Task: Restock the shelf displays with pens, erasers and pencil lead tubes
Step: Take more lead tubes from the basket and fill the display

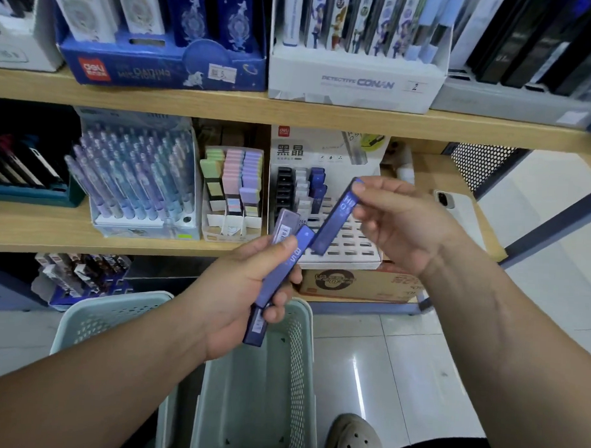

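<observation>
From the head view, we hold one blue lead tube (336,219) in the right hand (399,225). Its fingers (380,190) pinch the tube at the upper end only. The tube's long axis slants down and to the left from that pinch, so the free lower end hangs in front of the rack (374,259), over its front rows. We cannot tell whether the end touches the rack.

The left hand (236,299) sits lower and nearer to us, above the basket (115,297). Its fingers (284,298) curl round a bundle (280,270) of at least two more tubes, thumb on top, with the tops fanned up toward the rack.

The rack stands on the middle shelf (49,236). Black and blue tubes stand upright in its back rows, and the front slots look free. We judge the coming move to turn on this: the tube lies tilted, while the slots take tubes upright. The right hand is the nearer one and already has the tube's lower end toward the rack, so it would need to swing the pinched end up and forward until the axis is plumb over a free slot, then lower it

The left hand's bundle stays out of that path if it keeps low. A phone (457,210) lies on the shelf to the right, apart from the rack
</observation>
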Tool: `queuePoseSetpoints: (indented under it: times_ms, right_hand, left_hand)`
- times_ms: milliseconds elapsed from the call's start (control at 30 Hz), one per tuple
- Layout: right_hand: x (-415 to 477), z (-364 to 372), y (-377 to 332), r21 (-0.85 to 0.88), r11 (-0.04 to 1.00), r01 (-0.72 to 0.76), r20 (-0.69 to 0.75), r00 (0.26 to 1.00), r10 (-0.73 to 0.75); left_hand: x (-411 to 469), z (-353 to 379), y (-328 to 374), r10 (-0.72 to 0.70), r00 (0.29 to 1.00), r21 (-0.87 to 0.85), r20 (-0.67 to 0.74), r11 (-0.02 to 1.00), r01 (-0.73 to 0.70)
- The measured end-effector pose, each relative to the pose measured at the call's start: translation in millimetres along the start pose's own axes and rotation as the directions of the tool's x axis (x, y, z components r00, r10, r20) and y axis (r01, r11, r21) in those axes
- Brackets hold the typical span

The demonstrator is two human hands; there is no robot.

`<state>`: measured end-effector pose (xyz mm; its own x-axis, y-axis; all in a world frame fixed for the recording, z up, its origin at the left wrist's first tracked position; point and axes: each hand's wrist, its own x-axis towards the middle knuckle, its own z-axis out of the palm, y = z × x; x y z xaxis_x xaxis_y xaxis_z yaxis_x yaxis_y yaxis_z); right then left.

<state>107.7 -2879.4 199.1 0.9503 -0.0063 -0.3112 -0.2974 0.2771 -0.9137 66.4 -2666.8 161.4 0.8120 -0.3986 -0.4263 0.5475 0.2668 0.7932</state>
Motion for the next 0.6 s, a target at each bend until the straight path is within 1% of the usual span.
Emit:
queuePoseSetpoints:
  times_ms: [67,100,133,167,200,233,300,400,467,600]
  right_hand:
    - [8.1,-15.4,-6.3,0.087,0.994,0.063,-0.121,0.991,-0.052]
    - [12.9,-22.1,-7.4,0.087,0.99,0.111,-0.193,0.977,-0.093]
    - [17.5,-26.7,-6.4,0.031,0.986,0.161,-0.262,0.954,-0.148]
    - [22.5,-29.3,-3.3,-0.074,0.977,0.199,-0.315,0.925,-0.212]
    - [27.5,-29.8,1.1,-0.196,0.955,0.224,-0.338,0.899,-0.28]
    - [31.5,-28.1,5.5,-0.305,0.92,0.245,-0.327,0.88,-0.343]
    - [39.5,-22.1,14.7,-0.471,0.831,0.296,-0.241,0.863,-0.444]
    - [48.0,-11.3,22.0,-0.672,0.662,0.332,-0.113,0.838,-0.534]
    - [51.6,-3.3,23.9,-0.724,0.595,0.35,-0.048,0.835,-0.549]
    - [58.9,3.3,29.2,-0.772,0.517,0.371,0.074,0.86,-0.506]
  left_hand:
    - [4.0,-3.3,-0.1,-0.018,0.999,-0.025,-0.038,1.0,0.017]
    - [5.5,-5.4,-0.3,-0.029,0.998,-0.037,-0.051,0.999,0.027]
    - [6.7,-7.7,-0.7,-0.039,0.997,-0.05,-0.061,0.998,0.035]
    - [7.5,-9.6,-1.1,-0.046,0.996,-0.06,-0.072,0.997,0.041]
    - [8.3,-11.3,-1.5,-0.047,0.995,-0.065,-0.085,0.997,0.042]
    - [9.2,-12.3,-1.8,-0.044,0.994,-0.064,-0.1,0.997,0.037]
    - [11.0,-13.8,-2.4,-0.033,0.991,-0.052,-0.128,0.998,0.026]
    - [13.5,-15.7,-2.5,-0.021,0.986,-0.039,-0.168,0.999,0.014]
    - [14.6,-16.6,-2.0,-0.021,0.983,-0.042,-0.183,0.999,0.013]
    - [14.6,-18.8,0.0,-0.018,0.98,-0.044,-0.201,0.999,0.009]
